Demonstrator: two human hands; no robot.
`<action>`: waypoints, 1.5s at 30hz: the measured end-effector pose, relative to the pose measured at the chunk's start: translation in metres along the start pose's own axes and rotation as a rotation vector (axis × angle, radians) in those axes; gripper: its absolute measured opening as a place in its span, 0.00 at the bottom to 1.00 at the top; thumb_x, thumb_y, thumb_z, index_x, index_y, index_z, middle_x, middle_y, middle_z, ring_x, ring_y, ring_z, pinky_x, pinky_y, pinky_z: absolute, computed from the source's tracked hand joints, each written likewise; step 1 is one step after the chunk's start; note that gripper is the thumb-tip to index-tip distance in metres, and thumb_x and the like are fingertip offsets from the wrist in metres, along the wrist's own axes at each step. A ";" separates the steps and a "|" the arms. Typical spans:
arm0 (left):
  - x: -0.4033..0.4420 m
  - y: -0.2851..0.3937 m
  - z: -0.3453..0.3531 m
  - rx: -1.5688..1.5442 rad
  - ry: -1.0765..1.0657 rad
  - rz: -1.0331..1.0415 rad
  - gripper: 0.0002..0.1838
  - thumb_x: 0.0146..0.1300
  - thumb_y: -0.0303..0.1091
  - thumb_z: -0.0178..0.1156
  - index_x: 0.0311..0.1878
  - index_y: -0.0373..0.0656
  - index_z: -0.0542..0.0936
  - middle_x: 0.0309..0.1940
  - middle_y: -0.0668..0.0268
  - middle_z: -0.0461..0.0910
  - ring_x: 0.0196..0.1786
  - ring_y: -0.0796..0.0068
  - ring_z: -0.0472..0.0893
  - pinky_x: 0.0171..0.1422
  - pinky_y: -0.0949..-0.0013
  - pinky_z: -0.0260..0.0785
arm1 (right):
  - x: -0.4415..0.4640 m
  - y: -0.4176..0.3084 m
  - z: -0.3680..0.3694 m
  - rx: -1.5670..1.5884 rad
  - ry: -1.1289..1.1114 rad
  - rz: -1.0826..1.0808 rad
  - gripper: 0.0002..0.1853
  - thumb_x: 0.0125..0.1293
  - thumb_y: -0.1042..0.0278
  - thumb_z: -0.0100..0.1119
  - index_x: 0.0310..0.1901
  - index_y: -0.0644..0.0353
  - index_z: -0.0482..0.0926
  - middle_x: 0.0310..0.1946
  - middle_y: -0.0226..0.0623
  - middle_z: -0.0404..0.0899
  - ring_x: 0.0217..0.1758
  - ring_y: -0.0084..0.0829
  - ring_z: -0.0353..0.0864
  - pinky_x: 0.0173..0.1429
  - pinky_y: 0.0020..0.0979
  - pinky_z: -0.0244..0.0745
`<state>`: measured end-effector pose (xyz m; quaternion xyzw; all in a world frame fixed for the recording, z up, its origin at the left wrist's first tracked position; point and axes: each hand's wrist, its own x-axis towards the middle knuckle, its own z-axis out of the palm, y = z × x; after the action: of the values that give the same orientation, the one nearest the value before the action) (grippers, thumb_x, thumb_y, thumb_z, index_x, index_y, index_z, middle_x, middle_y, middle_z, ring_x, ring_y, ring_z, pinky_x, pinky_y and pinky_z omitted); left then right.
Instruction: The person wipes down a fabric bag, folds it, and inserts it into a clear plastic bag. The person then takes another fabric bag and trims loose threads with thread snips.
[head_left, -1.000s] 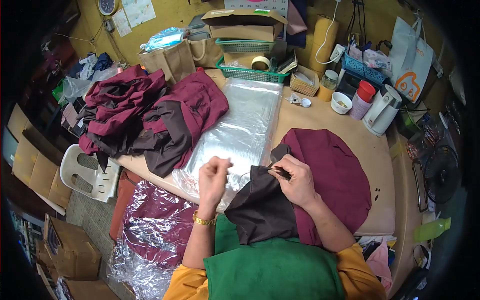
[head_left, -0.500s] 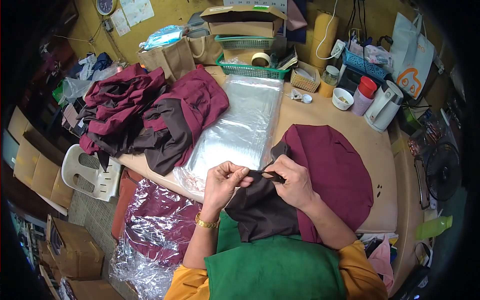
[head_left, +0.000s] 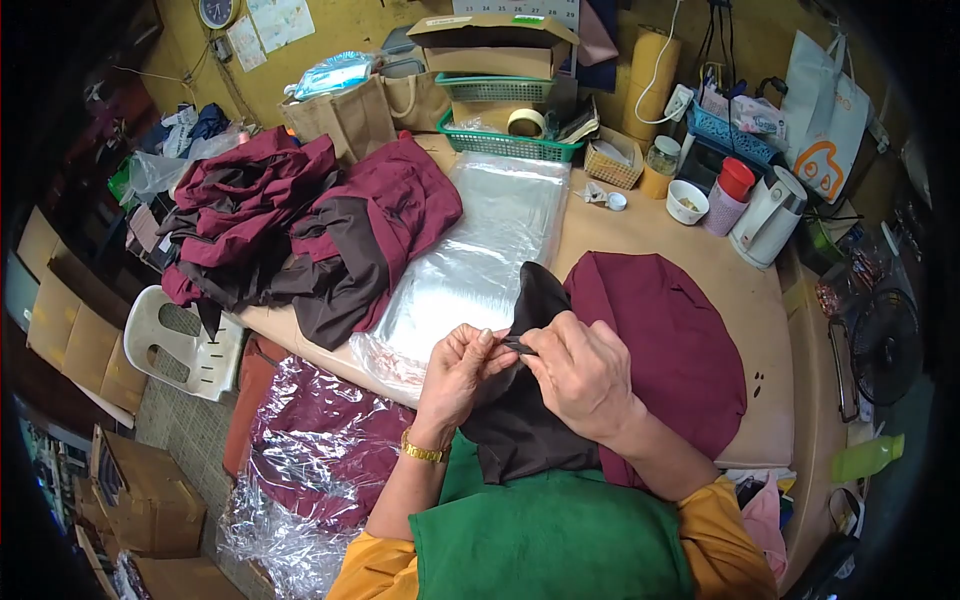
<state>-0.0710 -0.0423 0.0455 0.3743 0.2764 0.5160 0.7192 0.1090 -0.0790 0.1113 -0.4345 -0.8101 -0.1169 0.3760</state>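
A maroon and dark brown garment (head_left: pixel 655 345) lies partly on the table in front of me, its dark part (head_left: pixel 520 430) hanging toward my lap. My left hand (head_left: pixel 465 365), with a gold watch at the wrist, pinches a narrow dark edge of it between thumb and fingers. Close beside it, my right hand (head_left: pixel 580 370) grips the same dark edge from the right. A dark flap of cloth stands up just behind the fingers. What exactly lies between the right fingertips is partly hidden.
Flat clear plastic bags (head_left: pixel 500 220) lie beyond my hands. More maroon garments (head_left: pixel 390 200) are heaped at the left. A plastic-wrapped maroon bundle (head_left: pixel 310 440) sits lower left, near a white stool (head_left: pixel 180 340). A white kettle (head_left: pixel 768 215) and bowl (head_left: pixel 686 203) stand back right.
My right hand has turned and drawn nearer to my left hand. The dark flap has risen behind the fingers. My left hand has shifted slightly right.
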 end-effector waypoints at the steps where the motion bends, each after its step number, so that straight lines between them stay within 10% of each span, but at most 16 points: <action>1: 0.000 0.000 0.001 0.036 0.011 0.006 0.12 0.75 0.36 0.55 0.42 0.34 0.75 0.37 0.63 0.81 0.40 0.77 0.84 0.49 0.75 0.81 | 0.000 -0.001 0.001 -0.014 -0.027 -0.006 0.20 0.45 0.72 0.75 0.41 0.57 0.78 0.31 0.30 0.73 0.28 0.29 0.75 0.32 0.32 0.61; 11: -0.005 0.004 0.014 0.106 0.014 0.086 0.12 0.75 0.35 0.55 0.41 0.34 0.75 0.37 0.62 0.82 0.39 0.79 0.83 0.48 0.76 0.80 | 0.007 -0.002 0.006 -0.007 -0.013 -0.024 0.07 0.57 0.74 0.61 0.34 0.57 0.72 0.29 0.33 0.68 0.25 0.29 0.74 0.31 0.32 0.63; 16: -0.010 0.006 0.015 0.120 0.017 0.086 0.09 0.76 0.33 0.54 0.41 0.36 0.73 0.39 0.58 0.84 0.37 0.76 0.85 0.46 0.73 0.81 | 0.023 0.029 0.010 0.519 -0.178 0.364 0.21 0.58 0.66 0.71 0.52 0.63 0.78 0.35 0.39 0.78 0.36 0.35 0.82 0.44 0.35 0.76; 19: -0.008 0.012 0.010 0.287 0.103 0.225 0.09 0.75 0.34 0.55 0.40 0.37 0.73 0.36 0.62 0.83 0.35 0.78 0.84 0.44 0.74 0.80 | 0.013 0.061 0.033 0.799 -0.384 0.497 0.10 0.62 0.69 0.71 0.33 0.66 0.80 0.27 0.25 0.75 0.28 0.14 0.65 0.31 0.24 0.62; 23: -0.001 0.024 -0.023 0.446 0.306 0.297 0.09 0.74 0.36 0.56 0.44 0.41 0.78 0.33 0.72 0.77 0.28 0.88 0.66 0.33 0.83 0.60 | 0.010 0.051 0.036 0.770 -0.155 0.491 0.12 0.61 0.71 0.72 0.26 0.65 0.78 0.22 0.22 0.73 0.26 0.13 0.64 0.31 0.23 0.61; 27: -0.003 0.020 0.004 0.868 0.153 0.362 0.19 0.65 0.31 0.66 0.58 0.38 0.78 0.37 0.74 0.77 0.29 0.87 0.67 0.36 0.79 0.65 | 0.006 0.045 0.040 0.784 -0.142 0.515 0.09 0.62 0.72 0.70 0.29 0.67 0.80 0.23 0.32 0.76 0.27 0.19 0.70 0.33 0.28 0.66; 32: 0.009 0.011 0.008 0.700 0.163 0.304 0.07 0.62 0.29 0.70 0.34 0.35 0.85 0.28 0.72 0.79 0.31 0.86 0.75 0.39 0.78 0.69 | 0.005 0.042 0.039 0.768 -0.038 0.466 0.11 0.62 0.72 0.70 0.27 0.68 0.78 0.22 0.31 0.73 0.25 0.18 0.67 0.30 0.26 0.62; 36: 0.009 0.008 0.001 0.749 0.138 0.345 0.07 0.63 0.29 0.70 0.34 0.35 0.85 0.35 0.69 0.82 0.30 0.85 0.76 0.36 0.79 0.69 | 0.003 0.042 0.041 0.792 -0.007 0.489 0.13 0.63 0.72 0.69 0.25 0.66 0.77 0.21 0.27 0.72 0.24 0.15 0.64 0.28 0.24 0.59; 42: 0.004 0.005 0.008 -0.059 0.076 0.001 0.05 0.69 0.29 0.62 0.40 0.37 0.79 0.48 0.62 0.82 0.41 0.75 0.86 0.40 0.79 0.80 | -0.003 0.042 0.055 0.955 -0.005 0.618 0.14 0.65 0.69 0.69 0.24 0.63 0.78 0.16 0.19 0.66 0.22 0.11 0.60 0.26 0.22 0.54; 45: 0.006 0.004 0.010 -0.195 0.034 -0.026 0.08 0.74 0.29 0.55 0.39 0.34 0.76 0.49 0.52 0.81 0.51 0.65 0.85 0.56 0.69 0.82 | -0.007 0.048 0.057 0.979 -0.014 0.651 0.12 0.65 0.67 0.68 0.27 0.62 0.80 0.18 0.20 0.68 0.24 0.11 0.62 0.26 0.22 0.56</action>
<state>-0.0632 -0.0381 0.0550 0.2901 0.2417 0.5375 0.7540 0.1207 -0.0253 0.0609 -0.4374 -0.5972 0.3950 0.5441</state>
